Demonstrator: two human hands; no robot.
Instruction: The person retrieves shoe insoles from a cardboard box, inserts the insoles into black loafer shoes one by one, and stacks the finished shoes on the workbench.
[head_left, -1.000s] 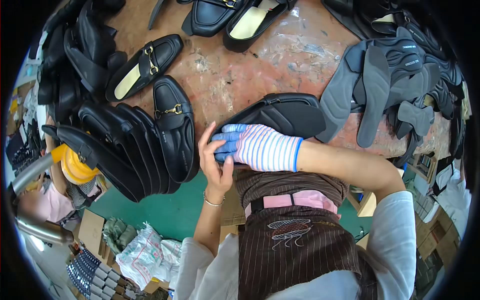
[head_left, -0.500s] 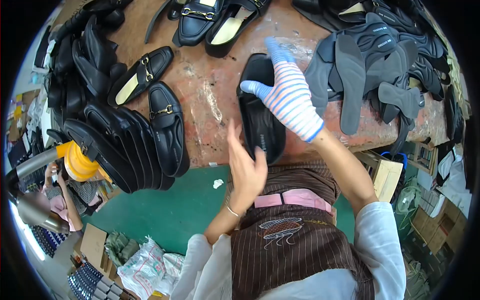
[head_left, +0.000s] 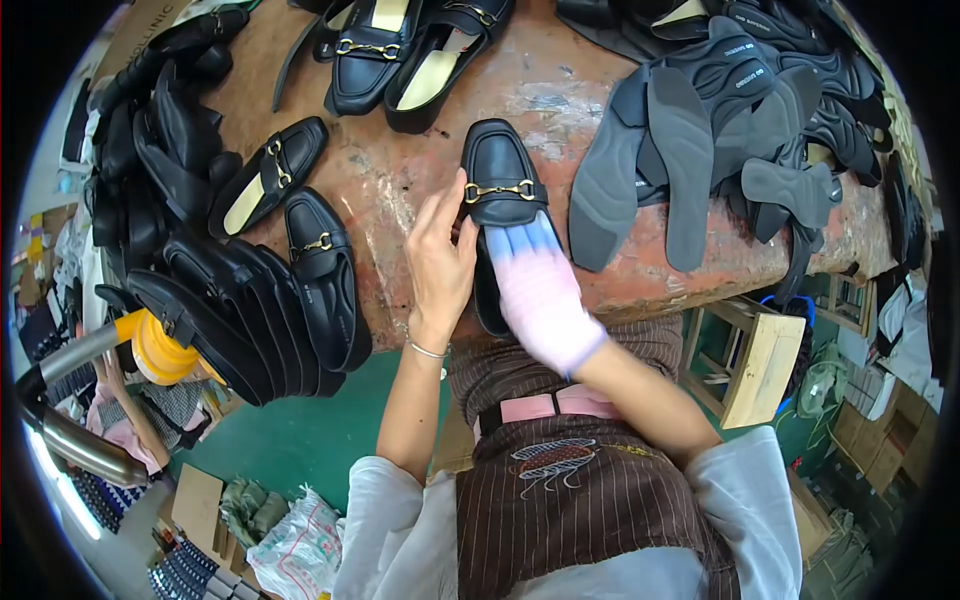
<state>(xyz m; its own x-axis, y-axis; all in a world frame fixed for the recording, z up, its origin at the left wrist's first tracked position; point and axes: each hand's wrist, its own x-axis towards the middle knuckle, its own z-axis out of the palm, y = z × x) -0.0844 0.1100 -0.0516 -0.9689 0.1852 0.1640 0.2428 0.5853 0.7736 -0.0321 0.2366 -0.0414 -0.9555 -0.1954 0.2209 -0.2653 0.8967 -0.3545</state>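
A black loafer (head_left: 495,165) with a gold bit across its vamp lies on the worn bench in front of me, toe pointing away. My left hand (head_left: 438,255), bare and with a bracelet at the wrist, holds the loafer's left side with fingers and thumb near the gold bit. My right hand (head_left: 545,295) wears a striped glove with blue fingertips. Its fingers lie flat and reach into the shoe opening under the vamp, so their tips are hidden. The glove also covers much of the insole.
Grey insoles (head_left: 682,165) lie heaped on the right of the bench (head_left: 395,200). Other loafers (head_left: 322,270) stand on the left, beside a packed row of black shoes (head_left: 225,310). More loafers (head_left: 370,65) sit at the back. A yellow-fitted metal pipe (head_left: 85,345) juts in at left.
My gloved hand has moved from above the shoe into its opening. My bare hand has moved up and left, onto the shoe's side. The loafer's vamp and gold bit are now uncovered.
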